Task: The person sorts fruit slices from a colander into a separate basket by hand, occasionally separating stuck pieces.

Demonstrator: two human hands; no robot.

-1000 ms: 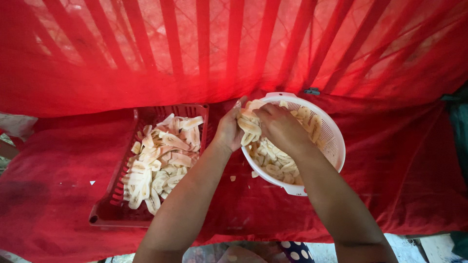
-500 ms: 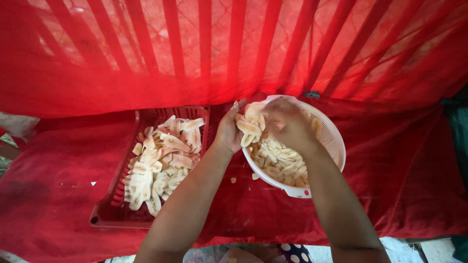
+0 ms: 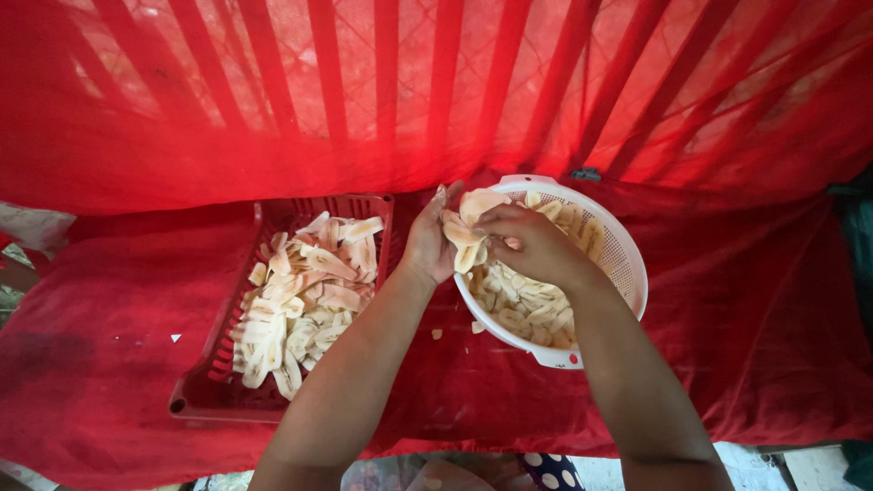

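Note:
My left hand (image 3: 427, 241) holds a stack of pale banana slices (image 3: 466, 238) at the left rim of a white round colander (image 3: 627, 264). My right hand (image 3: 532, 241) pinches slices against that stack, just above the loose banana slices in the colander (image 3: 523, 305). To the left lies a red slotted plastic tray (image 3: 209, 373) with several long slices spread out in it (image 3: 300, 300). Both forearms reach in from the bottom of the view.
Everything rests on a red cloth (image 3: 746, 327) over a flat surface. Behind it hangs red netting with slats showing through (image 3: 436, 82). Two small slice bits (image 3: 455, 330) lie on the cloth between tray and colander. Floor shows at the bottom edge.
My right hand has pulled back from deeper in the colander to the stack in my left hand. The stack of slices stays at the colander's left rim.

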